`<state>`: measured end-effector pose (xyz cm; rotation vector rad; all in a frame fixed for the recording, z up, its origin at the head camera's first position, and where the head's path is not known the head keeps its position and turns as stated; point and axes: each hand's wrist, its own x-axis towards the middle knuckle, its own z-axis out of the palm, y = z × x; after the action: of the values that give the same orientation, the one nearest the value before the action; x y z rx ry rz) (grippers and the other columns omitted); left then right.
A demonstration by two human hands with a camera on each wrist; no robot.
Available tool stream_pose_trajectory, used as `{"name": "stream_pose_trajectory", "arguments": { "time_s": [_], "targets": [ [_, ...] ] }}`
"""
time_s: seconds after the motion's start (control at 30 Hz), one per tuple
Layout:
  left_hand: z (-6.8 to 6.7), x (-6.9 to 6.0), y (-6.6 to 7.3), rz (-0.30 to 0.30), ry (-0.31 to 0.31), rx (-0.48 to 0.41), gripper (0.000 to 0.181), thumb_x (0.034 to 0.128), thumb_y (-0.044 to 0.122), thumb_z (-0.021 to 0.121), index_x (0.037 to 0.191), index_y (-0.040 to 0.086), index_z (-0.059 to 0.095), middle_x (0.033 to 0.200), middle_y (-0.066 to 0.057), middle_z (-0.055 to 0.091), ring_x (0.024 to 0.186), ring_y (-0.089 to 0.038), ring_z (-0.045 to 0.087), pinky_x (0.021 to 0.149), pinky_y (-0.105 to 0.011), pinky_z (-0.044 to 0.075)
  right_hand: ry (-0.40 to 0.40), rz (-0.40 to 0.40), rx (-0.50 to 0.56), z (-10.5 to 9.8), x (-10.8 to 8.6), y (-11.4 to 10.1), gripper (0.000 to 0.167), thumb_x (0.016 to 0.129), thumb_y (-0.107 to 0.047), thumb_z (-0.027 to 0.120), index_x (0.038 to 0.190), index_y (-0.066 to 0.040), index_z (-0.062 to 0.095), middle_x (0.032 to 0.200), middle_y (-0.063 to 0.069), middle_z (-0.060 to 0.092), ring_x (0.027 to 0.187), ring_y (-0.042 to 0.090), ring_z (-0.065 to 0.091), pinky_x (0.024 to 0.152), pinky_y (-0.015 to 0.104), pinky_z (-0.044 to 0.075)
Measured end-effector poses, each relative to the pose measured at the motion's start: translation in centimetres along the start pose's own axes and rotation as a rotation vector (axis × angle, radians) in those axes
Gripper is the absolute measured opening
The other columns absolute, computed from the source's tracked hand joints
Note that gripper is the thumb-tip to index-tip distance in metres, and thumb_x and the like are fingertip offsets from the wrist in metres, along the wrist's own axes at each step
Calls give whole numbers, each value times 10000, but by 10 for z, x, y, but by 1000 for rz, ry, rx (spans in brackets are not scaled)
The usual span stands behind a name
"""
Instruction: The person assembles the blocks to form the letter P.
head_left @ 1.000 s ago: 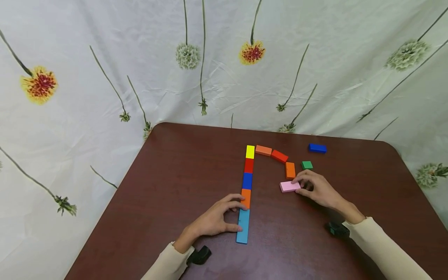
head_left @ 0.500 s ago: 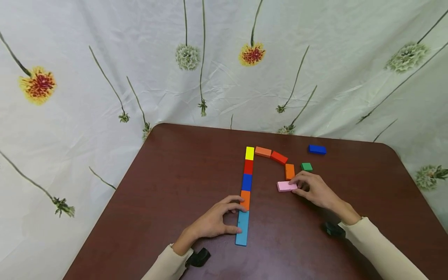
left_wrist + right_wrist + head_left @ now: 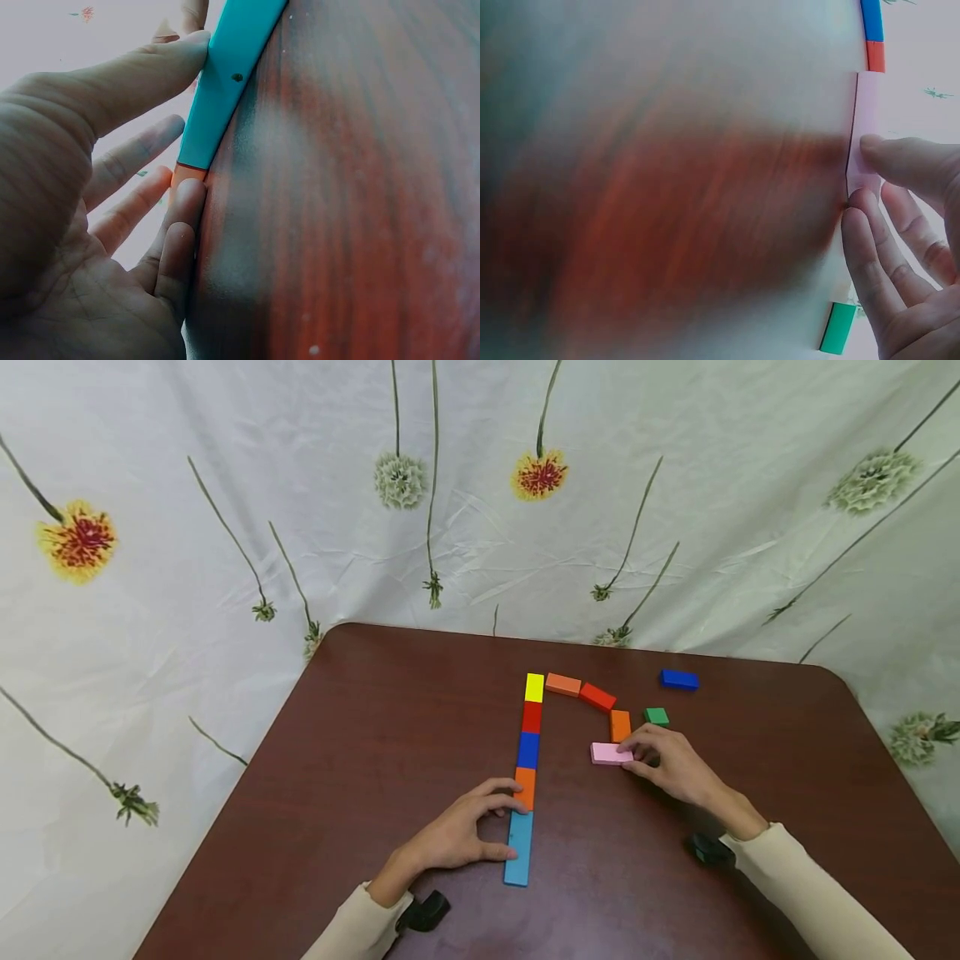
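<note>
In the head view a straight column runs down the table: a yellow block (image 3: 534,687), a red block (image 3: 531,717), a blue block (image 3: 528,750), an orange block (image 3: 526,788) and a longer light blue block (image 3: 518,850). My left hand (image 3: 461,827) rests along its left side, thumb touching the light blue block and fingertips on the orange one. My right hand (image 3: 673,767) pinches the right end of a pink block (image 3: 606,753), which lies crosswise just below another orange block (image 3: 620,725). In the right wrist view the thumb (image 3: 907,161) presses the pink block's face.
From the yellow block, an orange block (image 3: 563,684) and a red block (image 3: 597,697) curve rightward. A green block (image 3: 656,717) lies just beyond my right hand. Farther back is a dark blue block (image 3: 679,680). Behind the brown table (image 3: 375,710) hangs a flowered cloth (image 3: 480,527).
My right hand has slid the pink block a little to the left and then slightly up, against the lower end of the orange block. The left hand stays in place.
</note>
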<state>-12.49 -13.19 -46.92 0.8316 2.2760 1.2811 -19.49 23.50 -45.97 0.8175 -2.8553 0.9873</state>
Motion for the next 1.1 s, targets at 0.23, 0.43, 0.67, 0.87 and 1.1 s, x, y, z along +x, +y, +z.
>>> {"name": "stream_pose_trajectory", "arguments": {
  "time_s": [0.23,0.43,0.67,0.87,1.1],
  "targets": [
    [1,-1,0,0,-1,-9,460,868,261,809,1288,169,645,1502,-8,427,1187,-189,554,1029,-320,475,17,-1,-25,3,-1,0,205,836,-45,804,1022,-78,726,967,21,651,795,101,610,704,264,570],
    [1,-3,-1,-6,6,-11,458,866,260,810,1287,177,647,1504,-9,426,1187,-196,559,1033,-334,474,18,-2,-22,1,0,2,215,834,-76,815,1032,-86,729,962,18,672,800,110,620,705,259,561],
    [2,-4,0,-7,9,-19,461,868,257,808,1290,171,644,1509,-9,423,1200,-195,552,1038,-328,471,99,53,-40,-24,3,15,208,848,-117,811,1041,-89,738,909,-9,687,795,81,608,694,226,549],
    [2,-3,0,-14,6,-15,464,863,251,813,1289,176,643,1507,-4,424,1200,-191,549,1039,-330,471,155,146,-92,-51,9,41,188,910,-156,758,1084,-91,731,1055,87,710,926,230,639,756,240,518],
    [1,0,1,-7,-3,-6,461,864,261,812,1285,179,644,1502,-1,428,1188,-185,558,1034,-328,475,175,241,-49,-72,22,71,229,968,-159,684,1132,0,695,1274,247,598,1168,430,535,909,597,447]
  ]
}}
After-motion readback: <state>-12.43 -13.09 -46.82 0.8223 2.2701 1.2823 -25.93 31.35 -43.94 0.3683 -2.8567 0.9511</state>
